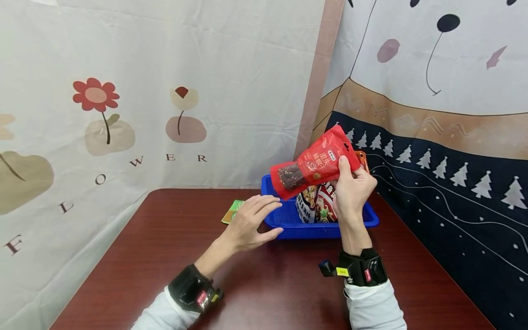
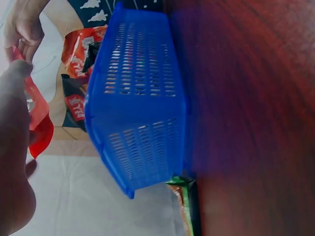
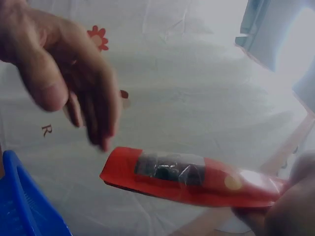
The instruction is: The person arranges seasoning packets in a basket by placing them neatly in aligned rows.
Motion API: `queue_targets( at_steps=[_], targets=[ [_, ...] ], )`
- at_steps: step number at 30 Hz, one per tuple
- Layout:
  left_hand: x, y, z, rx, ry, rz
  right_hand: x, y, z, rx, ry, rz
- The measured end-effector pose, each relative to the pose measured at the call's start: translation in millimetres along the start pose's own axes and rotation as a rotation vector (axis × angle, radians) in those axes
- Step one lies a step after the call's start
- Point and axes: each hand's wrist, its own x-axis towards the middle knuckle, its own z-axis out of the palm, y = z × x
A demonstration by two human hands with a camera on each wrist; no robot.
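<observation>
A red snack pouch [image 1: 315, 160] with a clear window showing dark contents hangs tilted above the blue basket. My right hand [image 1: 354, 192] pinches its upper right end, thumb on the printed face. Close to the pouch's lower left end, my left hand [image 1: 253, 224] reaches out with fingers extended and thumb apart, holding nothing. In the right wrist view, the left fingertips are beside the corner of the pouch [image 3: 170, 177]; whether they touch it, I cannot tell. Beneath, the blue perforated basket [image 1: 305, 232] contains several snack packets, including a dark red one [image 1: 326, 208].
A green and yellow packet [image 1: 232, 211] lies on the brown table [image 1: 173, 247], left of the basket. Behind the table hangs a pale flower-printed cloth [image 1: 239, 91]. A dark cloth with white trees [image 1: 437, 206] hangs along the right side.
</observation>
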Motion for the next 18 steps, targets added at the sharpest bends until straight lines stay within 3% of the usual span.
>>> queue_targets(
  at_steps=[5, 9, 12, 18],
  targets=[
    [-8.4, 5.4, 8.2, -0.071, -0.259, -0.123, -1.0, 2, 0, -0.062, 0.021, -0.054],
    [-13.8, 8.5, 15.9, -0.092, -0.373, -0.153, -1.5, 3, 0, -0.145, 0.037, -0.088],
    [-16.6, 9.1, 20.7, -0.082, -0.379, -0.138, -2.4, 5, 0, -0.227, 0.056, -0.102],
    [-16.8, 8.5, 24.0, -0.071, -0.296, -0.069, -4.2, 9, 0, -0.336, 0.032, -0.166]
  ],
)
